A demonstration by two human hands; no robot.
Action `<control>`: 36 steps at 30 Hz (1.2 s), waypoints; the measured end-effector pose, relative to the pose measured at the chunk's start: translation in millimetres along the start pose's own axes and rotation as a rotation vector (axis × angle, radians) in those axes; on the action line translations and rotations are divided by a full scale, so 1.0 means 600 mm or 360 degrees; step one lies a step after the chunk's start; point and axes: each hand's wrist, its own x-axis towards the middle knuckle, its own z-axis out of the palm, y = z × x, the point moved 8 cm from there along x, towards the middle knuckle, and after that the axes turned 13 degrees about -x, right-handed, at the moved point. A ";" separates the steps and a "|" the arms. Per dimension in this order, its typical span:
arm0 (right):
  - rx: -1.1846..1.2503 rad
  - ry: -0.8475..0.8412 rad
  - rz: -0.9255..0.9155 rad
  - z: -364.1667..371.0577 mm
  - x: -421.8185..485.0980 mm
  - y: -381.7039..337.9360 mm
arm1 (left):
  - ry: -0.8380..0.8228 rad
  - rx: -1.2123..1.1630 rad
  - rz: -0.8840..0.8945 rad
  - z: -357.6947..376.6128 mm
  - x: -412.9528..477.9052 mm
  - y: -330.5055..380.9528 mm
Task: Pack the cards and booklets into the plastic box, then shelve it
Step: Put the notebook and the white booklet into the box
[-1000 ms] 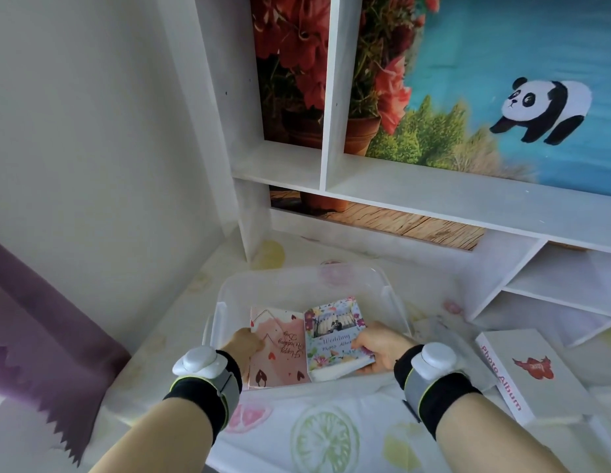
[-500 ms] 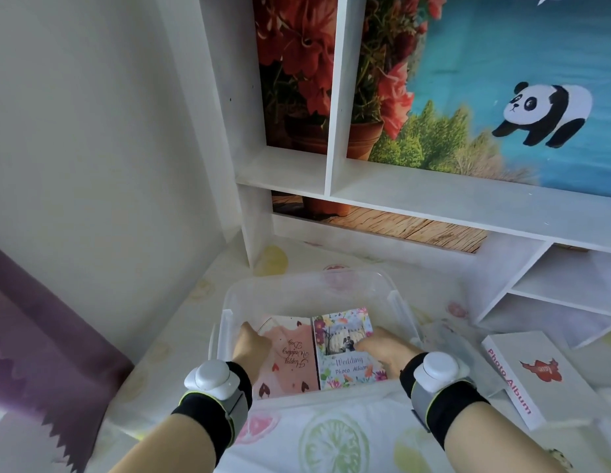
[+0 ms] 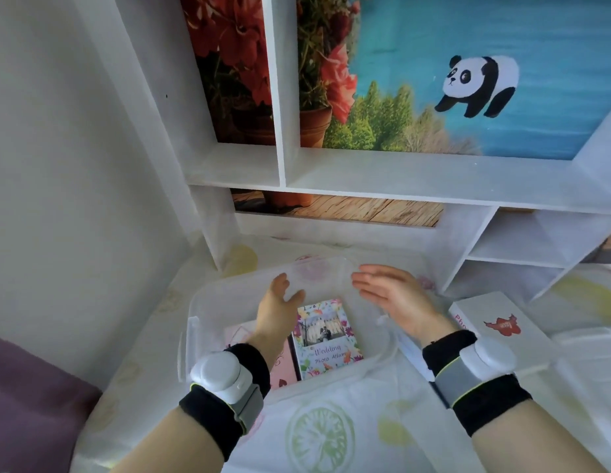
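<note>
A clear plastic box (image 3: 208, 302) sits on the table in front of me. Inside it lie a pink card (image 3: 282, 367), partly under my left wrist, and a flowery "Wedding Photo Album" booklet (image 3: 326, 337) flat beside it. My left hand (image 3: 278, 308) hovers above the box's middle, fingers spread and empty. My right hand (image 3: 396, 298) is raised over the box's right side, palm turned inward, fingers apart, holding nothing. A white "Photo Album" book (image 3: 498, 331) with a red mark lies on the table right of the box.
A white shelf unit (image 3: 399, 179) stands behind the box, with open compartments above and at the right (image 3: 522, 244). A painted backdrop with a panda (image 3: 478, 85) fills its back. A white wall is at left, a purple cloth (image 3: 27, 397) at lower left. The tablecloth (image 3: 321, 435) has fruit prints.
Both hands have let go of the card and booklet and lifted up and forward over the box. The booklet now lies flat inside.
</note>
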 end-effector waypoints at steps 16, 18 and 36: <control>-0.0776 0.0279 0.0348 -0.309 -0.020 0.200 | -0.0438 -0.0581 -0.0343 0.402 -0.073 -0.030; -0.0863 0.0123 0.0365 -0.293 -0.015 0.214 | -0.0374 -0.0460 -0.0501 0.417 -0.080 -0.074; -0.1146 -0.0406 0.0386 -0.266 0.051 0.279 | 0.0255 -0.0689 -0.0941 0.447 -0.058 -0.228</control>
